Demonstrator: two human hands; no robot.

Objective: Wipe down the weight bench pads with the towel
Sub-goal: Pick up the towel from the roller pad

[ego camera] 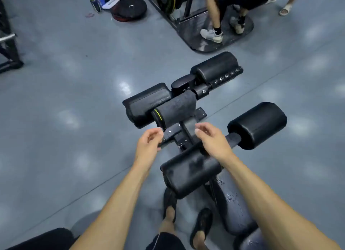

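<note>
A black weight bench stands on the floor in front of me, with roller pads at the far left [147,104], far right [214,66], near right [259,124] and close to me [190,173]. A dark grey towel [177,108] is draped over the middle of the frame, and its lower end hangs between my hands. My left hand [149,141] hovers by a metal bracket [172,133], fingers loosely curled and holding nothing. My right hand [211,137] is just right of the towel's lower end, with its fingers apart and holding nothing.
A worn long bench pad [233,208] runs past my lower right. My feet in black sandals [169,203] stand beside it. A person's legs [214,25] stand on a black platform [201,42] at the top right. Weight plates [128,9] lie at the top; a rack [7,44] stands at the left.
</note>
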